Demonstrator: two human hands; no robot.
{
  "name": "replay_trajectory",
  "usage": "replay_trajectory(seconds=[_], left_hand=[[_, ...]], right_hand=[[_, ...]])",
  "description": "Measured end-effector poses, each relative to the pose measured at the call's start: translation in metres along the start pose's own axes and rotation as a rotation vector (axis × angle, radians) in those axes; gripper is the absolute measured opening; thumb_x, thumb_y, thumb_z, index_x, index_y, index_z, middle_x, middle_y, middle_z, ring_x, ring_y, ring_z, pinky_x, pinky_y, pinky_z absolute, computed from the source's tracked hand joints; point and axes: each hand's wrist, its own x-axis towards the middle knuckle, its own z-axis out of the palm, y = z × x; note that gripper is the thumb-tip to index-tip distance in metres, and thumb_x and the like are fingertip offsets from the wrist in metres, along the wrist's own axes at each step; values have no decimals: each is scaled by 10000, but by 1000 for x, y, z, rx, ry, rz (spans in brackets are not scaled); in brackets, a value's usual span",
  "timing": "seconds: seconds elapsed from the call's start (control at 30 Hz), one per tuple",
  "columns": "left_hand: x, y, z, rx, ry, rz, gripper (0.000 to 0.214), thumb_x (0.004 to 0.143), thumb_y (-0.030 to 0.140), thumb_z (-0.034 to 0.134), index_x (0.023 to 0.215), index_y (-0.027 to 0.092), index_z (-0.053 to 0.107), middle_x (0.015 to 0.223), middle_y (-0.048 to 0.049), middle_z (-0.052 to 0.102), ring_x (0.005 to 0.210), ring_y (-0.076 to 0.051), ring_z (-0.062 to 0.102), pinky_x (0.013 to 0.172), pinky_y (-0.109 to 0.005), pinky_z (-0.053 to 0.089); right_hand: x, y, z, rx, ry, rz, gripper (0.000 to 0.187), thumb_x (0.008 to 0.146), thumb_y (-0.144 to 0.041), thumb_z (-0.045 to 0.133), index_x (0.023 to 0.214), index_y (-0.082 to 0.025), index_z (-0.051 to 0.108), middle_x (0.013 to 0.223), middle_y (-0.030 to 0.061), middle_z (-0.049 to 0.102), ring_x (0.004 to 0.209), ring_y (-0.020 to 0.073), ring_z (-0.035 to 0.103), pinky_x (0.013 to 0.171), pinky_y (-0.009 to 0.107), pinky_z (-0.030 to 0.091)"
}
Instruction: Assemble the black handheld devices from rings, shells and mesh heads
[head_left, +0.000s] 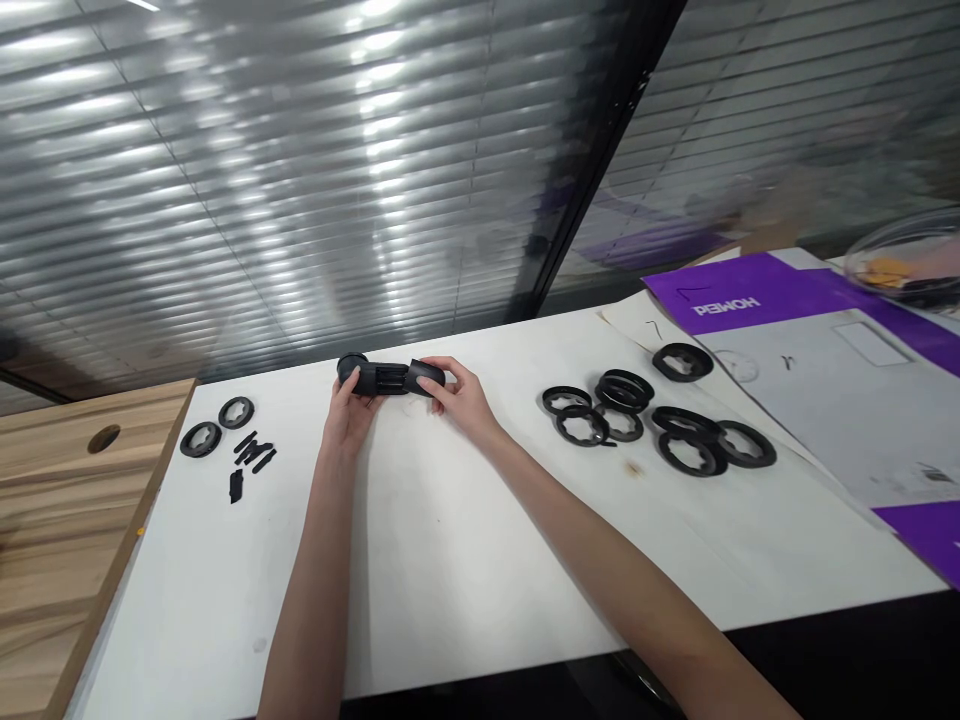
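Near the far edge of the white table, my left hand (349,418) is closed around one end of a black plastic device (388,379). This device has a round part (351,364) at its left end and a ribbed or slotted stretch in the middle. Thumb and fingers of my right hand (466,398) pinch a smooth, rounded black piece (425,377) at the device's right end. Whether that piece is joined to the device or only touching it, I cannot tell. My palms and fingers hide parts of both.
Several black rings (625,390) with notched inner edges lie right of my hands. Two more rings (200,440) and several small black strips (255,450) lie left. Purple-and-white packaging sheets (825,390) cover the right side. A blinds-covered glass wall (300,200) stands behind the table.
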Motion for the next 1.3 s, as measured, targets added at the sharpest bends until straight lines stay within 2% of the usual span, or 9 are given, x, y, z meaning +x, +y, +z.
replay_trajectory(seconds=[0.67, 0.73, 0.8, 0.87, 0.93, 1.07, 1.3], left_hand=[[-2, 1, 4, -6, 17, 5, 255, 926, 185, 737, 1161, 181, 641, 1042, -94, 779, 958, -210, 767, 983, -403, 616], [-4, 2, 6, 12, 22, 11, 255, 918, 181, 746, 1151, 185, 643, 1033, -86, 775, 951, -205, 766, 971, -387, 618], [-5, 2, 9, 33, 32, 19, 257, 911, 176, 755, 1139, 190, 636, 1012, -76, 769, 927, -198, 766, 944, -369, 625], [-7, 1, 12, 61, 48, 34, 281, 901, 165, 771, 1132, 196, 614, 993, -68, 762, 889, -190, 766, 904, -354, 634], [-8, -1, 14, 87, 66, 50, 351, 871, 143, 803, 1130, 211, 577, 983, -52, 754, 848, -179, 764, 860, -338, 643], [-9, -6, 15, 134, 89, 63, 525, 792, 119, 888, 1146, 236, 518, 987, -26, 742, 808, -164, 763, 822, -319, 656], [-6, -7, 12, 170, 88, 60, 480, 814, 190, 894, 1116, 221, 522, 966, -41, 745, 852, -220, 785, 858, -390, 665]], right_hand=[[-4, 0, 0, -48, -12, -5, 472, 803, -490, 809, 1178, -219, 716, 582, -62, 599, 486, 134, 565, 517, 292, 512], [-5, 0, 1, -57, -16, -17, 470, 810, -498, 813, 1181, -227, 715, 682, -40, 650, 498, 124, 580, 518, 291, 533], [-5, 1, 2, -59, -15, -52, 451, 818, -507, 815, 1167, -238, 718, 931, 13, 713, 518, 102, 601, 515, 292, 556], [-6, 2, 3, -59, -22, -96, 435, 824, -514, 816, 1155, -246, 728, 1204, 60, 667, 532, 74, 615, 511, 295, 580], [-6, 3, 4, -62, -44, -130, 430, 830, -517, 815, 1159, -251, 738, 1337, 79, 581, 533, 52, 622, 514, 297, 603], [-7, 5, 4, -66, -86, -158, 419, 852, -522, 798, 1181, -269, 736, 1369, 77, 540, 533, 45, 637, 516, 298, 632], [-7, 5, 4, -82, -124, -157, 487, 843, -590, 800, 1189, -252, 747, 1413, 94, 547, 551, 49, 628, 524, 306, 664]])
